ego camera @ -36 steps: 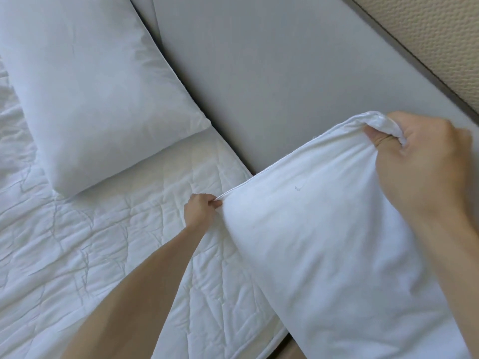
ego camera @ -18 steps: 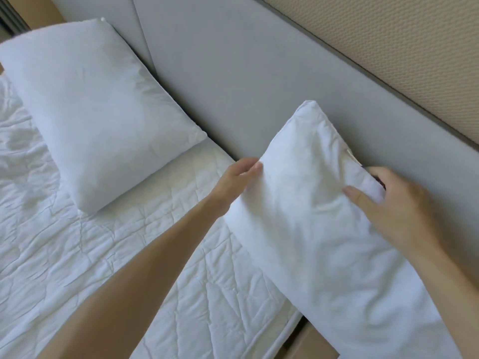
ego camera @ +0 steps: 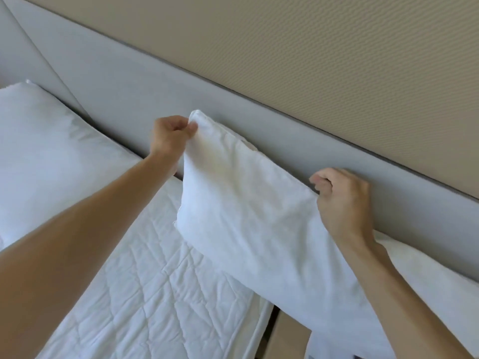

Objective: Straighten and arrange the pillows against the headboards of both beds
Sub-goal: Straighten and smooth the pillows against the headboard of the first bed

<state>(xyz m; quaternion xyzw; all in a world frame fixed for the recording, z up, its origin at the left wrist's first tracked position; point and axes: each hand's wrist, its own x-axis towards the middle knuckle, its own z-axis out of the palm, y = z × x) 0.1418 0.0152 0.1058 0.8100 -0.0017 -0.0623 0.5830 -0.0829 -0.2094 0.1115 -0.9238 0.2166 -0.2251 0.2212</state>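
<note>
A white pillow [ego camera: 259, 224] leans tilted against the grey headboard [ego camera: 145, 99], reaching over the gap between two beds. My left hand [ego camera: 169, 137] pinches its upper left corner. My right hand [ego camera: 342, 206] is closed on the pillow's top edge, close to the headboard. A second white pillow [ego camera: 49, 161] lies at the left on the near bed, its far edge against the headboard. The lower right part of the held pillow is hidden by my right forearm.
A white quilted mattress cover [ego camera: 145, 294] spreads below the pillows. A narrow gap with a tan floor [ego camera: 287, 335] separates this bed from the bed on the right. A beige textured wall [ego camera: 311, 60] rises above the headboard.
The pillow has been raised and set higher against the headboard. My left hand went from its side edge to pinching the top corner, and my right hand closed on the top edge.
</note>
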